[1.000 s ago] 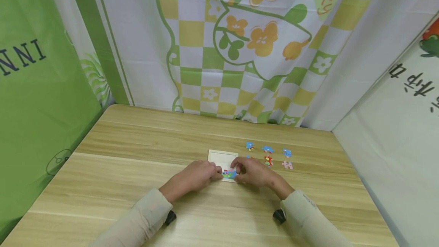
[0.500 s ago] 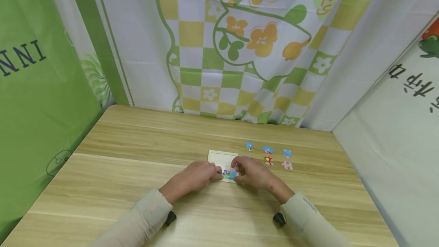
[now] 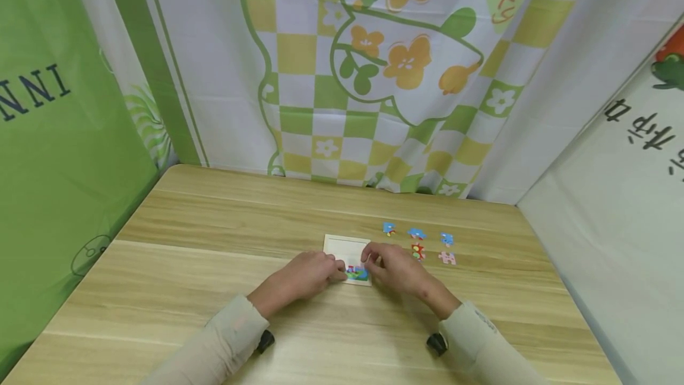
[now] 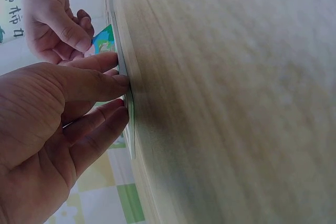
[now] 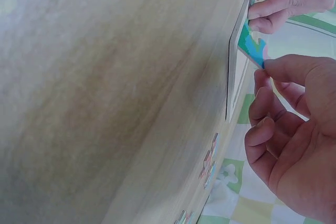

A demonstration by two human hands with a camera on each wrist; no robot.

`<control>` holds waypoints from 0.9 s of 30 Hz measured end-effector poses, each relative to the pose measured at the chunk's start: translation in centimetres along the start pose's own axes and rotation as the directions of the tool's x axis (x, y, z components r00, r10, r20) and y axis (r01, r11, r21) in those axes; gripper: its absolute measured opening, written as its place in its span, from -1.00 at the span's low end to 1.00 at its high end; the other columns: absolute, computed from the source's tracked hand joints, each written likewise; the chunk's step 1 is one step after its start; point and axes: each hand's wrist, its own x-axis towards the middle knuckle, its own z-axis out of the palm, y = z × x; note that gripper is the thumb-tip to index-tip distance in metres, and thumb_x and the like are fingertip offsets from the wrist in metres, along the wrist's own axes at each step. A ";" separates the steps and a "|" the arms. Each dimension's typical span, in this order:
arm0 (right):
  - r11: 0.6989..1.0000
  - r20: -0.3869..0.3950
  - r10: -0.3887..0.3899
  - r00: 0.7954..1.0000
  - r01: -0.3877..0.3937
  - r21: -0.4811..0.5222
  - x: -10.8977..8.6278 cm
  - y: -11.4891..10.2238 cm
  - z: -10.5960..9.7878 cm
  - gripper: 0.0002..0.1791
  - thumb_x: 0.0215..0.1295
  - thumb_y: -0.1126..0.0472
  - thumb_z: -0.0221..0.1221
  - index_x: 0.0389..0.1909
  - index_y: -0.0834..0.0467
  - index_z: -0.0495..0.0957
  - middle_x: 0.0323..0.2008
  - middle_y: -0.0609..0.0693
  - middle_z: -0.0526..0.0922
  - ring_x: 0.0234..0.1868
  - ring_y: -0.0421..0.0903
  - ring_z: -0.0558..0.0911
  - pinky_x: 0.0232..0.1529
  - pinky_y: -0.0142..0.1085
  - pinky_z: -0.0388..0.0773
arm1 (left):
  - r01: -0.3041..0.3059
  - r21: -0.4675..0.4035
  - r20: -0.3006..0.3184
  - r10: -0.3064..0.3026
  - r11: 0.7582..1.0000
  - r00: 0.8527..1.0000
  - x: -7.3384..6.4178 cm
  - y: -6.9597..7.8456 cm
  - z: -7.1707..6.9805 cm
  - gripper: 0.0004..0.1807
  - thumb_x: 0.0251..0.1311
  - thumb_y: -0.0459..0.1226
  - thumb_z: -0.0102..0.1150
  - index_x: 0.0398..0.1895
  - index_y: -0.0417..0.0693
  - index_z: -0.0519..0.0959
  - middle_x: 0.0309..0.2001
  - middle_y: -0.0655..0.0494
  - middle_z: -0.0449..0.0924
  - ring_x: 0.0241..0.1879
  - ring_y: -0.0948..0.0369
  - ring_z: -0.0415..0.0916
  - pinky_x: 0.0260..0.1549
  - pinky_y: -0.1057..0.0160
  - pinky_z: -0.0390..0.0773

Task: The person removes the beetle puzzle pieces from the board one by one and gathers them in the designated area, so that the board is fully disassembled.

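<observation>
A shallow wooden puzzle frame lies flat in front of me, with colourful puzzle pieces along its near side. At its left edge my left hand grips the rim, thumb and fingers bent against it. My right hand, over the right side of the frame, pinches a blue and green puzzle piece between thumb and forefinger. The right wrist view shows that piece tilted, its pinched end raised off the frame floor. Its other end lies close to the left fingers.
Several loose pieces lie on the wooden table right of the frame, among them a blue piece, a red piece and a pink piece. Curtains hang behind the table.
My right fingers have lifted slightly and shifted a little right, uncovering more of the frame's near right corner. The left hand stays at the frame's left edge.
</observation>
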 end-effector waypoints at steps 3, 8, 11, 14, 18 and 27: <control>1.000 0.001 -0.002 1.000 0.002 -0.009 -0.1 0.0 -0.1 -0.96 0.47 0.24 0.21 -0.17 0.08 0.63 -0.36 -0.25 0.62 -0.42 -0.29 0.53 -0.35 -0.35 0.53 | 0.007 -0.010 0.005 -0.007 1.000 1.000 0.0 0.0 0.0 -0.61 0.33 -0.46 0.25 0.08 0.14 0.78 -0.16 0.27 0.69 -0.34 0.36 0.48 -0.35 0.37 0.54; 1.000 0.007 -0.012 1.000 0.011 0.020 -0.4 -0.1 -0.5 -0.96 0.49 0.23 0.21 -0.19 0.08 0.62 -0.34 -0.25 0.62 -0.38 -0.27 0.56 -0.30 -0.34 0.55 | 0.007 -0.020 0.002 -0.007 1.000 1.000 -0.1 0.1 0.0 -0.61 0.34 -0.46 0.24 0.09 0.13 0.78 -0.16 0.28 0.69 -0.33 0.36 0.49 -0.35 0.37 0.53; 0.999 -0.007 -0.026 1.000 0.026 0.040 -0.6 -0.1 -1.0 -0.95 0.47 0.29 0.20 -0.20 0.07 0.62 -0.33 -0.22 0.63 -0.37 -0.24 0.58 -0.28 -0.34 0.57 | 0.007 -0.028 -0.004 -0.007 1.000 1.000 -0.1 0.1 -0.1 -0.62 0.34 -0.46 0.25 0.08 0.12 0.78 -0.15 0.29 0.69 -0.31 0.35 0.51 -0.34 0.37 0.54; 0.998 -0.028 -0.037 0.999 0.038 0.049 -0.9 0.1 -1.4 -0.92 0.44 0.33 0.21 -0.21 0.08 0.62 -0.32 -0.20 0.63 -0.36 -0.22 0.59 -0.28 -0.34 0.57 | 0.009 -0.036 -0.008 -0.009 0.999 1.000 -0.1 0.1 -0.1 -0.62 0.34 -0.47 0.25 0.08 0.11 0.78 -0.12 0.30 0.70 -0.27 0.35 0.55 -0.32 0.38 0.56; 0.998 -0.034 -0.034 0.999 0.036 0.046 -1.5 0.7 -1.9 -0.92 0.44 0.32 0.21 -0.21 0.07 0.62 -0.31 -0.21 0.62 -0.35 -0.23 0.57 -0.28 -0.35 0.56 | 0.015 -0.045 -0.012 -0.015 0.999 1.000 -0.1 0.1 -0.1 -0.62 0.34 -0.47 0.25 0.08 0.09 0.78 -0.10 0.28 0.71 -0.23 0.32 0.59 -0.29 0.37 0.58; 0.996 -0.063 -0.050 0.997 0.055 0.070 -3.4 2.6 -4.0 -0.89 0.43 0.36 0.20 -0.22 0.08 0.62 -0.31 -0.18 0.62 -0.29 -0.21 0.57 -0.27 -0.34 0.59 | 0.028 -0.051 -0.011 -0.029 0.998 1.000 -0.1 0.2 0.0 -0.62 0.34 -0.48 0.24 0.09 0.08 0.78 -0.12 0.24 0.72 -0.22 0.29 0.61 -0.30 0.36 0.58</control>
